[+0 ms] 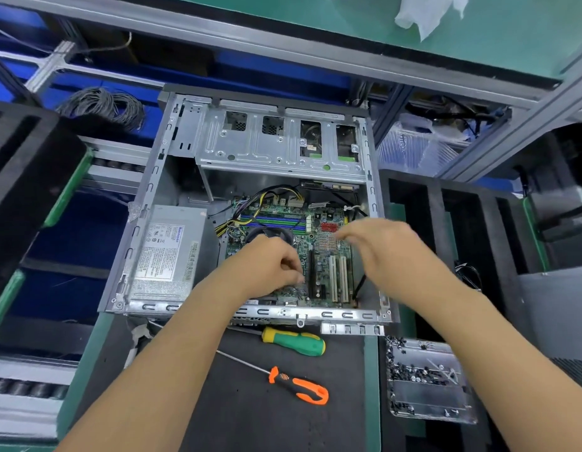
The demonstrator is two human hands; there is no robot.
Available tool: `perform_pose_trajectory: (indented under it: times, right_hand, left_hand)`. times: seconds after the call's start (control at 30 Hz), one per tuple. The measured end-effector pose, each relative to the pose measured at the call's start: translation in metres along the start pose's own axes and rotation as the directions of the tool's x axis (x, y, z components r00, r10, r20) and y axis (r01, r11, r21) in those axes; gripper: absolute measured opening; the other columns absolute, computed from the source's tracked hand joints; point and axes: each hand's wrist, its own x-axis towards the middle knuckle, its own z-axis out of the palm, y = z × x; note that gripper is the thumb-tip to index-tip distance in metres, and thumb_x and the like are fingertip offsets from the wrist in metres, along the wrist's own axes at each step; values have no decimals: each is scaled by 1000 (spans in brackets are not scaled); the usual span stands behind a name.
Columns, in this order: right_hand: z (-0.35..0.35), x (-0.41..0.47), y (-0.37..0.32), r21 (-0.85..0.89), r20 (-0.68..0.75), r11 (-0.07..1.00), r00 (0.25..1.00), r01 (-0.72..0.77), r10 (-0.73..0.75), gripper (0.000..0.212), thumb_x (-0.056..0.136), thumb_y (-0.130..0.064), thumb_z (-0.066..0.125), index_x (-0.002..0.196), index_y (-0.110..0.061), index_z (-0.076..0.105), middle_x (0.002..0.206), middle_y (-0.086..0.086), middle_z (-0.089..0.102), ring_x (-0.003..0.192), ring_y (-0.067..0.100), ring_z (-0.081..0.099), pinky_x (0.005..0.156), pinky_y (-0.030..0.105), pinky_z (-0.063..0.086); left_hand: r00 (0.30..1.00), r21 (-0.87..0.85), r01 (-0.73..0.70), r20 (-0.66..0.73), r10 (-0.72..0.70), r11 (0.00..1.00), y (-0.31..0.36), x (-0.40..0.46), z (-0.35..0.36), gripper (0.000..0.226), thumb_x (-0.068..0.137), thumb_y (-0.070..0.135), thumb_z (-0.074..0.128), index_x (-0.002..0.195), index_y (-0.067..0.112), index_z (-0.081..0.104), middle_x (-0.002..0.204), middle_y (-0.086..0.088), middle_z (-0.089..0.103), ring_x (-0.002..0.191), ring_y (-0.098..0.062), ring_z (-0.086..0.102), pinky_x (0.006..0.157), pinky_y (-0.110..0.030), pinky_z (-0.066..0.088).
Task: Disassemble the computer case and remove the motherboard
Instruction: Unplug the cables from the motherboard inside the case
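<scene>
The grey metal computer case (315,313) lies open on its side on the bench. Its green motherboard (319,256) sits in the lower right of the case, with cables plugged along its far edge. My left hand (266,265) is inside the case with its fingers curled and its fingertips down on the board beside the black expansion slot. Anything it pinches is hidden. My right hand (387,249) hovers blurred over the board's right side. Its fingers are loosely extended toward the small heatsink and nothing is seen in it.
A silver power supply (168,252) fills the case's left side and a drive cage (276,145) its far end. In front lie a green-handled screwdriver (296,344), an orange-handled screwdriver (302,386) and a slot bracket (351,328). A tray of screws (426,380) sits right; black foam blocks (25,177) flank the case.
</scene>
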Motion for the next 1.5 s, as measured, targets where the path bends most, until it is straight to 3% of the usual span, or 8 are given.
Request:
perform_pose_trajectory:
  times: [0.17, 0.33, 0.53, 0.83, 0.97, 1.03, 1.17, 1.5]
  right_hand:
    - [21, -17, 28, 261, -296, 946, 918, -190, 266, 31, 99, -20, 51, 130, -19, 54, 137, 1, 46, 128, 23, 37, 100, 21, 18]
    - [45, -14, 23, 591, -284, 784, 862, -188, 420, 38, 102, -17, 46, 139, -13, 43, 133, 0, 48, 125, 16, 45, 108, 32, 35]
    - [50, -14, 25, 518, -376, 843, 845, -148, 379, 32, 102, -16, 44, 134, -15, 47, 116, -6, 45, 112, 11, 46, 100, 24, 36]
    - [39, 12, 33, 644, -193, 708, 835, -288, 515, 43, 104, -31, 34, 144, -16, 39, 135, -1, 50, 124, 14, 45, 104, 31, 35]
    - [37, 33, 34, 697, -52, 588, 790, -410, 611, 36, 104, -40, 26, 118, -18, 51, 104, -3, 58, 103, 22, 54, 81, 34, 36]
    - [38, 38, 35, 691, -2, 552, 763, -466, 646, 41, 103, -47, 21, 110, -19, 50, 92, -7, 52, 96, 22, 50, 79, 35, 32]
    - [41, 44, 35, 602, 23, 600, 763, -526, 646, 65, 99, -59, 11, 119, -14, 53, 110, 1, 51, 100, 21, 37, 85, 37, 26]
    - [43, 44, 35, 520, -66, 663, 749, -538, 659, 63, 100, -58, 11, 105, -15, 56, 112, 10, 60, 97, 25, 40, 83, 42, 31]
  left_hand:
    - [993, 64, -98, 64, 94, 993, 26, 26, 12, 8, 87, 31, 71, 94, 28, 74, 85, 11, 67, 80, -6, 61, 74, -24, 47]
    - [964, 195, -199, 216, 156, 960, 55, 60, 31, 21, 86, 30, 71, 105, 23, 72, 90, 6, 66, 86, -16, 59, 78, -30, 49]
    - [916, 216, -249, 370, 157, 944, 64, 74, 50, 13, 90, 30, 64, 94, 17, 63, 76, 4, 56, 76, -23, 56, 66, -30, 43]
    - [920, 257, -231, 372, 124, 939, 55, 77, 62, 22, 95, 40, 54, 85, 20, 50, 76, 3, 49, 73, -21, 50, 64, -32, 39]
    - [918, 295, -225, 384, 100, 929, 55, 75, 63, 33, 98, 46, 44, 107, 14, 49, 75, 3, 42, 62, -13, 42, 53, -28, 31]
    - [927, 375, -216, 369, 68, 902, 56, 75, 65, 40, 99, 50, 37, 92, 13, 51, 72, -2, 43, 60, -17, 43, 56, -30, 33]
    - [921, 405, -181, 390, 10, 896, 61, 75, 68, 48, 102, 49, 26, 86, 12, 52, 75, -6, 43, 66, -23, 44, 67, -32, 36]
    - [913, 318, -204, 403, 63, 926, 64, 76, 72, 53, 105, 42, 28, 63, 13, 42, 65, -6, 44, 58, -19, 43, 60, -32, 34]
